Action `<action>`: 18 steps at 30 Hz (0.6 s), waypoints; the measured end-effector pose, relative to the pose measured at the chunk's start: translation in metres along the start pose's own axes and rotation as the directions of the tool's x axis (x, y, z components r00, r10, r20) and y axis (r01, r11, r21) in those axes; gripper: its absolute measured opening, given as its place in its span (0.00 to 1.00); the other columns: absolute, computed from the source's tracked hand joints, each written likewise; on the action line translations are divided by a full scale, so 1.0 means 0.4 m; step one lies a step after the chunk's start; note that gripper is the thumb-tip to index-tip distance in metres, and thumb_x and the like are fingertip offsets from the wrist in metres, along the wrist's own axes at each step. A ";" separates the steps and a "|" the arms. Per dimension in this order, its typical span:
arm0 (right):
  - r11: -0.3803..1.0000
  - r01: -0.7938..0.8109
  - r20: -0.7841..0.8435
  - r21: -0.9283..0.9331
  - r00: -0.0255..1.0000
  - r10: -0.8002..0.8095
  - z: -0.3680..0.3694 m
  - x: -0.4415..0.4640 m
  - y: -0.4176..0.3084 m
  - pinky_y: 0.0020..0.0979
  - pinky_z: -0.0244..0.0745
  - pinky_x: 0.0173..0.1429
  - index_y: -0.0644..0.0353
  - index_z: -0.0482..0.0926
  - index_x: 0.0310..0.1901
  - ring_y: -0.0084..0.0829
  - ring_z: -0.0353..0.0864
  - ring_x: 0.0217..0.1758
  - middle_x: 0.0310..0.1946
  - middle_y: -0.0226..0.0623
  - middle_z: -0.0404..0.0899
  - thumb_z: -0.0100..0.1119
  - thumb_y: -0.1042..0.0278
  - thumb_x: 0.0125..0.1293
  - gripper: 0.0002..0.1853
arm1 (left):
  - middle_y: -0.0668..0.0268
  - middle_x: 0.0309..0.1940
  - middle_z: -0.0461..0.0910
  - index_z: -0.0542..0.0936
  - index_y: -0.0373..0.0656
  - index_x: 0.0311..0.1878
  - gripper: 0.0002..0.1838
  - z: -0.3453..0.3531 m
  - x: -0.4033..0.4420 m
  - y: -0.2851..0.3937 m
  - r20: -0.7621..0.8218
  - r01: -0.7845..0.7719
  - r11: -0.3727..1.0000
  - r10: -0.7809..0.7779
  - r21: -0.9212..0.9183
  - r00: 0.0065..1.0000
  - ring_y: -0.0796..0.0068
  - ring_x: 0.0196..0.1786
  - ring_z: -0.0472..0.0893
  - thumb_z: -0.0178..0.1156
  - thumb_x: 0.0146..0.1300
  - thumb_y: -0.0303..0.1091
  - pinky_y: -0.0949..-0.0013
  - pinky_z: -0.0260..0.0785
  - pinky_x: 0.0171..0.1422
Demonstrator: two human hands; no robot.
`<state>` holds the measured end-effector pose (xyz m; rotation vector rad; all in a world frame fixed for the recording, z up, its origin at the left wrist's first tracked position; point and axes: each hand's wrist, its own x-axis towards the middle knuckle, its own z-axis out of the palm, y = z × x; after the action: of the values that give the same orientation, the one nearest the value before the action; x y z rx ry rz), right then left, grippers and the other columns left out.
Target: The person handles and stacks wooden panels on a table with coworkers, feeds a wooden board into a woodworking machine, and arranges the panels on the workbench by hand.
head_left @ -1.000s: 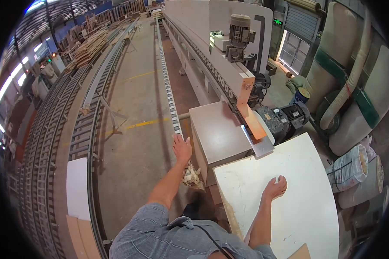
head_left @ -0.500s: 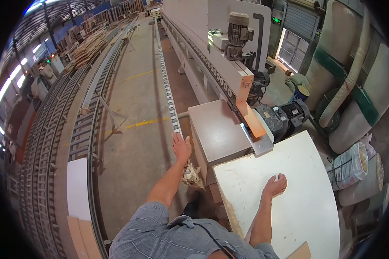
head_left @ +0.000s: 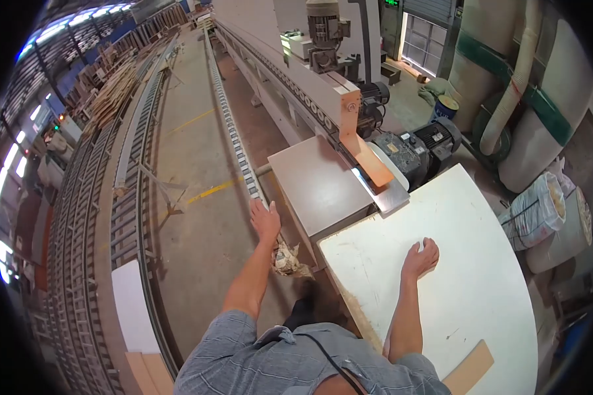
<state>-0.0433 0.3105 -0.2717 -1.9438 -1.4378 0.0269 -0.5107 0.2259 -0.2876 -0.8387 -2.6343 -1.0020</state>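
Note:
My left hand [head_left: 265, 222] lies at the near end of a narrow roller rail [head_left: 234, 141]. Its fingers are spread and nothing is in them. My right hand [head_left: 420, 258] rests on a white tabletop [head_left: 461, 289] with a curved edge. The fingers there are loosely bent, the thumb stands apart, and no object shows in the hand. Just below my left hand a crumpled, dusty wrapping [head_left: 285, 260] hangs around the rail's end. Ahead of my right hand is a metal plate [head_left: 394, 199] at the machine's end, under an orange bent guard [head_left: 369, 161].
A grey-topped box cabinet [head_left: 319, 187] stands between the rail and the machine. Motors [head_left: 435, 135] sit beyond the white tabletop. A brown board piece [head_left: 469, 367] lies at its near edge. Roller conveyors [head_left: 128, 217] run along the left; filled sacks [head_left: 537, 210] stand right.
The view has shifted, so the machine sits further left and higher. More of the tabletop and the brown piece shows. Both hands stay at about the same places on the rail and tabletop.

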 end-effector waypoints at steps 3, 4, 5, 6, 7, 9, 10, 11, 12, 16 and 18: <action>1.000 0.015 -0.037 -0.010 0.999 -0.016 -0.003 0.000 -0.009 0.46 0.59 0.79 0.55 0.82 0.59 0.38 0.71 0.74 0.63 0.34 0.81 0.70 0.69 0.68 0.18 | 0.46 0.79 0.65 0.67 0.37 0.74 0.33 -0.006 0.004 0.000 0.039 0.005 1.000 -0.005 -0.001 0.999 0.39 0.76 0.69 0.62 0.77 0.47 0.39 0.65 0.76; 1.000 0.007 -0.028 -0.011 1.000 -0.007 -0.006 0.002 -0.012 0.45 0.59 0.79 0.55 0.82 0.59 0.38 0.71 0.74 0.63 0.33 0.81 0.70 0.69 0.68 0.18 | 0.46 0.79 0.65 0.67 0.37 0.74 0.33 -0.010 0.006 0.000 0.051 -0.002 1.000 0.002 0.001 0.999 0.39 0.76 0.69 0.62 0.77 0.47 0.39 0.65 0.75; 1.000 -0.001 -0.020 -0.012 1.000 0.001 -0.007 0.003 -0.012 0.45 0.58 0.79 0.54 0.82 0.59 0.37 0.71 0.74 0.63 0.33 0.81 0.70 0.69 0.68 0.18 | 0.46 0.79 0.64 0.67 0.37 0.74 0.33 -0.014 0.007 -0.001 0.061 -0.008 1.000 0.008 0.003 0.998 0.39 0.76 0.69 0.62 0.77 0.47 0.39 0.65 0.75; 1.000 -0.015 -0.001 -0.010 1.000 0.015 -0.010 0.005 -0.012 0.45 0.57 0.80 0.54 0.82 0.59 0.37 0.70 0.76 0.65 0.32 0.80 0.69 0.69 0.68 0.18 | 0.46 0.79 0.64 0.66 0.36 0.74 0.32 -0.016 0.007 0.000 0.071 -0.013 1.000 0.012 0.005 0.997 0.39 0.75 0.69 0.62 0.77 0.47 0.39 0.65 0.75; 1.000 -0.028 0.018 -0.007 0.999 0.028 -0.012 0.006 -0.014 0.45 0.55 0.81 0.54 0.82 0.60 0.36 0.68 0.77 0.66 0.32 0.79 0.68 0.68 0.69 0.18 | 0.46 0.80 0.63 0.66 0.36 0.74 0.32 -0.017 0.007 0.002 0.076 -0.013 1.000 0.012 0.004 0.997 0.39 0.75 0.69 0.61 0.77 0.48 0.39 0.65 0.75; 0.999 -0.044 0.040 0.001 0.998 0.044 -0.014 0.006 -0.014 0.45 0.54 0.81 0.54 0.83 0.60 0.35 0.67 0.78 0.67 0.31 0.79 0.68 0.67 0.69 0.18 | 0.46 0.80 0.63 0.66 0.36 0.74 0.32 -0.025 0.005 0.007 0.084 -0.010 1.000 0.010 0.003 0.996 0.39 0.75 0.69 0.61 0.78 0.48 0.39 0.65 0.75; 0.999 -0.046 0.043 0.006 0.998 0.046 -0.015 0.007 -0.016 0.45 0.54 0.81 0.54 0.83 0.60 0.35 0.67 0.78 0.67 0.31 0.79 0.68 0.67 0.69 0.18 | 0.45 0.80 0.63 0.66 0.36 0.74 0.33 -0.027 0.004 0.011 0.084 -0.012 1.000 0.012 0.005 0.996 0.39 0.75 0.69 0.60 0.78 0.48 0.39 0.64 0.75; 0.999 -0.047 0.046 0.012 0.998 0.046 -0.013 0.008 -0.015 0.45 0.54 0.81 0.54 0.83 0.60 0.35 0.67 0.78 0.67 0.31 0.79 0.68 0.68 0.69 0.18 | 0.45 0.80 0.63 0.66 0.36 0.75 0.33 -0.022 0.003 0.008 0.082 -0.013 1.000 0.012 0.007 0.997 0.39 0.75 0.69 0.60 0.78 0.48 0.39 0.64 0.76; 0.999 -0.037 0.024 0.006 0.999 0.037 -0.012 0.008 -0.015 0.45 0.55 0.81 0.54 0.83 0.59 0.36 0.68 0.77 0.66 0.31 0.80 0.68 0.68 0.69 0.18 | 0.45 0.80 0.63 0.66 0.35 0.75 0.33 -0.018 0.003 0.003 0.077 -0.012 1.000 0.011 0.009 0.997 0.39 0.75 0.69 0.60 0.78 0.48 0.40 0.64 0.76; 1.000 0.001 -0.005 -0.006 1.000 -0.001 -0.008 0.007 -0.013 0.45 0.58 0.80 0.54 0.83 0.58 0.36 0.71 0.75 0.64 0.31 0.81 0.69 0.70 0.68 0.17 | 0.45 0.80 0.63 0.66 0.35 0.75 0.33 0.003 0.003 -0.016 0.046 -0.026 0.999 0.025 0.021 0.999 0.39 0.76 0.69 0.59 0.78 0.48 0.39 0.64 0.77; 1.000 0.004 0.001 -0.012 1.000 -0.004 -0.011 0.008 -0.013 0.45 0.58 0.80 0.55 0.83 0.58 0.36 0.71 0.75 0.64 0.31 0.81 0.69 0.70 0.68 0.17 | 0.45 0.80 0.63 0.66 0.35 0.75 0.33 -0.008 0.003 -0.005 0.057 -0.014 1.000 0.013 0.022 0.998 0.39 0.76 0.68 0.59 0.78 0.48 0.39 0.64 0.77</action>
<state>-0.0444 0.3117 -0.2644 -1.9508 -1.4458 0.0173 -0.5128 0.2229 -0.2859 -0.8913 -2.6779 -0.9574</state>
